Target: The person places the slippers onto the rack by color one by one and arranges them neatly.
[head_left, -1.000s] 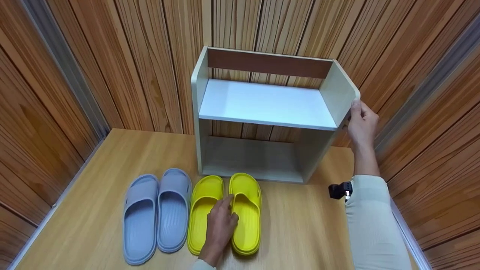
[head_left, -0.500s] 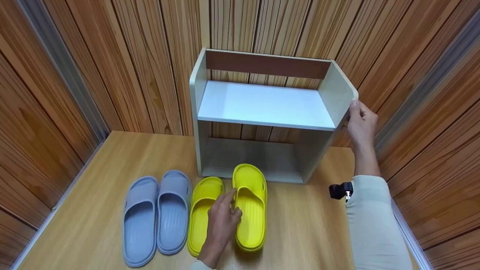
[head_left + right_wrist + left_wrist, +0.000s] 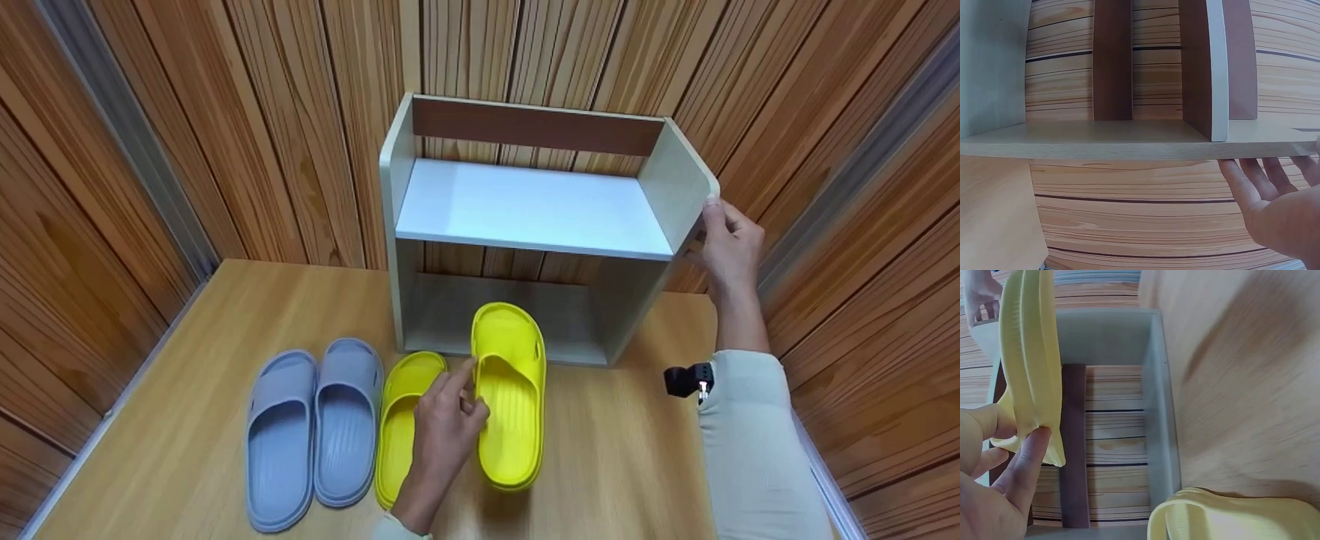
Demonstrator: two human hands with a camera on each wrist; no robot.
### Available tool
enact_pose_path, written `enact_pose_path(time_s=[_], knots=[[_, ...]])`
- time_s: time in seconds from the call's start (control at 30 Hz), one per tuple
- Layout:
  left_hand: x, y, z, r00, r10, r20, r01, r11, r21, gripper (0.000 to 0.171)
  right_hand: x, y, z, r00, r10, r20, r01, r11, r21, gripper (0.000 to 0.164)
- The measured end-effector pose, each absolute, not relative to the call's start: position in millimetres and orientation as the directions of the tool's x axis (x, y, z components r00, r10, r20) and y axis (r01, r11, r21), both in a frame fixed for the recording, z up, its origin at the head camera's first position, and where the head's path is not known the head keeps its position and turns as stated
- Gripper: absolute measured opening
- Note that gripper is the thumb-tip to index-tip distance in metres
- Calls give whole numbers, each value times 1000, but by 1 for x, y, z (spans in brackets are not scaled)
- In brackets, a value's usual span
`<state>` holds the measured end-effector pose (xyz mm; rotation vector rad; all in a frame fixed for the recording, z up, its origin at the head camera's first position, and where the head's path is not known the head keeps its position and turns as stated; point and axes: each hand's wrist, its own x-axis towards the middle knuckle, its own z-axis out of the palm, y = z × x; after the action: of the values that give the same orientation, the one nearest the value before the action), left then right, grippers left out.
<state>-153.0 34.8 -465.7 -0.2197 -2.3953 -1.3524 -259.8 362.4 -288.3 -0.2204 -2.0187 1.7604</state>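
Observation:
With its thumb and fingers, my left hand [image 3: 444,435] pinches the inner side of a yellow slide slipper [image 3: 514,427]. That slipper is raised off the board, toe toward the shelf, its front overlapping the lower compartment in the head view. The left wrist view shows the fingers on the slipper's edge [image 3: 1030,354]. Its mate, another yellow slipper [image 3: 397,435], lies on the board, partly behind my hand. My right hand [image 3: 729,251] grips the front edge of the right side panel [image 3: 679,184] of a small two-tier shelf; in the right wrist view its fingers [image 3: 1244,185] lie against the panel's outer face.
Two grey slippers [image 3: 281,442] lie side by side at the left. The shelf has a white upper board [image 3: 525,206] and a lower board [image 3: 502,300]. Wood-panelled walls [image 3: 315,135] surround the wooden board [image 3: 600,450] at the back and sides.
My left hand has lifted the right yellow slipper and moved it forward and slightly right, toward the shelf. My right hand stays on the side panel. The other slippers lie as before.

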Motion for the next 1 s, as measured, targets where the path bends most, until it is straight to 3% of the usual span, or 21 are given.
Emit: enact_pose_path(time_s=[0.6, 1.0], knots=[[-151, 25, -443, -897, -62, 437, 342, 526, 779, 52, -260, 372, -279, -907, 392, 155, -93, 173, -981, 57], [-157, 12, -419, -850, -28, 525, 443, 501, 744, 54, -262, 373, -282, -893, 404, 199, -116, 222, -968, 55]])
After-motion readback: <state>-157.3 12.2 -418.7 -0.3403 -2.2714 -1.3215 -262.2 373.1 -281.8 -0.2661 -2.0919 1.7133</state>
